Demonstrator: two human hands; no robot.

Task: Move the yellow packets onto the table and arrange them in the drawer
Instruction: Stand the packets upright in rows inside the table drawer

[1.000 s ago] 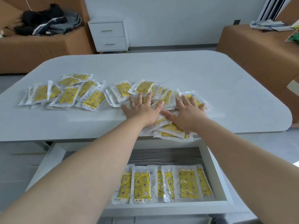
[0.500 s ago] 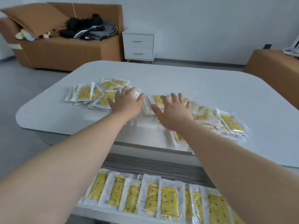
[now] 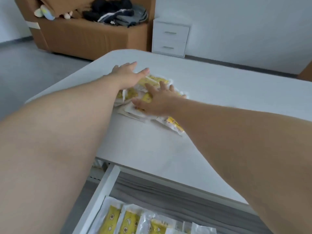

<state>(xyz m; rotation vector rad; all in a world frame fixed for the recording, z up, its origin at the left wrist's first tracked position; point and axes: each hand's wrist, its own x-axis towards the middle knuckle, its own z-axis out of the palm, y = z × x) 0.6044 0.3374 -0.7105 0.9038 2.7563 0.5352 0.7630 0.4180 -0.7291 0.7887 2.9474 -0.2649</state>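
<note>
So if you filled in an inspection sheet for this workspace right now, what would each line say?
Surface: white table, its near part bare.
Job's things: yellow packets bunched in a heap on the table; a row of packets lies in the open drawer under the table's near edge.
Clutter: nothing seen.
Hands: left hand has straight fingers and sits at the heap's far-left edge; right hand lies flat on the heap with fingers spread.
Cables: nothing seen.
Surroundings: brown sofa carrying dark clothes and soft toys; white nightstand against the wall; grey floor.
</note>
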